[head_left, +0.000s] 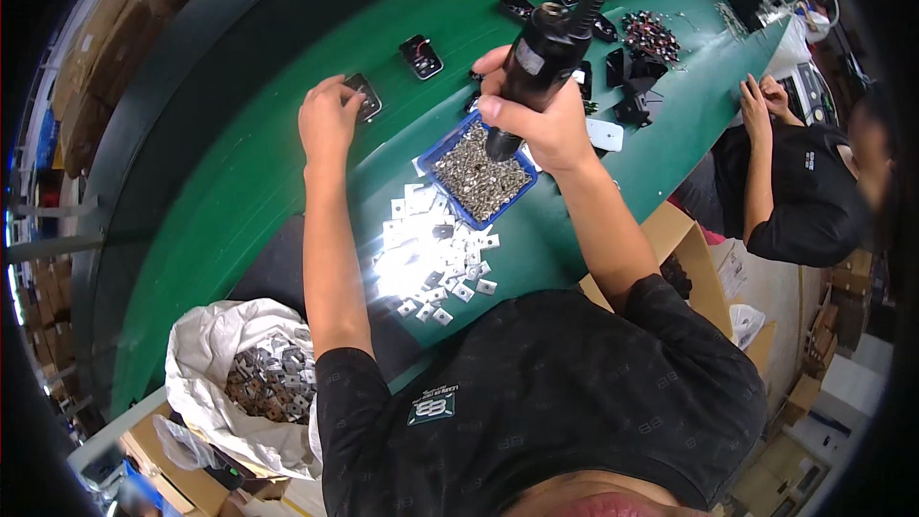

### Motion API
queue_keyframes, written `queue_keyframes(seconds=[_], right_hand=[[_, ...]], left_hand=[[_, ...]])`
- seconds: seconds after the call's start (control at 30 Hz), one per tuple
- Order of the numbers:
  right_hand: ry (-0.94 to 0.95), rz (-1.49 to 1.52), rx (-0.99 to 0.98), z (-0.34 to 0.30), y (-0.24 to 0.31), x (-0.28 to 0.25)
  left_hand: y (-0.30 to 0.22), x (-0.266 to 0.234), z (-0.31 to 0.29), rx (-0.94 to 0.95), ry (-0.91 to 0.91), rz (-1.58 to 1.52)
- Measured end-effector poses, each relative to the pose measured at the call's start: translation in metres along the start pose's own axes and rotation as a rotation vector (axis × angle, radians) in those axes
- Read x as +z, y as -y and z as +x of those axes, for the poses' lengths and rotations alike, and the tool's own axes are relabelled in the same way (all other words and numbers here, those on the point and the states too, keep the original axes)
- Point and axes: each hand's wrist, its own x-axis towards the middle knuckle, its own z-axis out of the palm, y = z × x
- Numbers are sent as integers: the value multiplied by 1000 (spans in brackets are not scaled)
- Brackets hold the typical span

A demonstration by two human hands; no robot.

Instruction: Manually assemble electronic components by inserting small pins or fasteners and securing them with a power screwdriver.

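Note:
My right hand (pixel 550 124) is wrapped around a black electric screwdriver (pixel 541 62), held upright with its tip low over the screws. Beneath it stands a blue tray (pixel 520 193) filled with small metal screws (pixel 471 175). To the left, my left hand (pixel 328 120) grips the left edge of a small black housing (pixel 366 101) lying on the green work surface. The fingertips are partly hidden behind the hand. A similar black housing (pixel 421 56) with a bit of red on it lies a little farther right. Near the tray, small silver square plates (pixel 461 291) with holes lie scattered in strong glare.
A white sack (pixel 196 364) of metal pieces stands at lower left. More black housings (pixel 515 6), a heap of small dark red parts (pixel 651 36) and a pale flat case (pixel 604 135) lie beyond my right hand. A co-worker (pixel 804 182) sits at right, near a cardboard box (pixel 684 230).

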Motion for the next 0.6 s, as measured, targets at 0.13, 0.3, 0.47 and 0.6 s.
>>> queue_keyframes(seconds=[0.13,0.3,0.47,0.6], right_hand=[[-32,17,52,-7,11,-11],[-26,89,21,-2,0,3],[-11,14,-143,-2,1,12],[-21,-19,-46,-6,0,9]], left_hand=[[-24,-1,19,-190,175,-198],[44,33,16,-286,268,-854],[29,14,7,-243,244,-498],[5,-27,-61,-294,73,-431]])
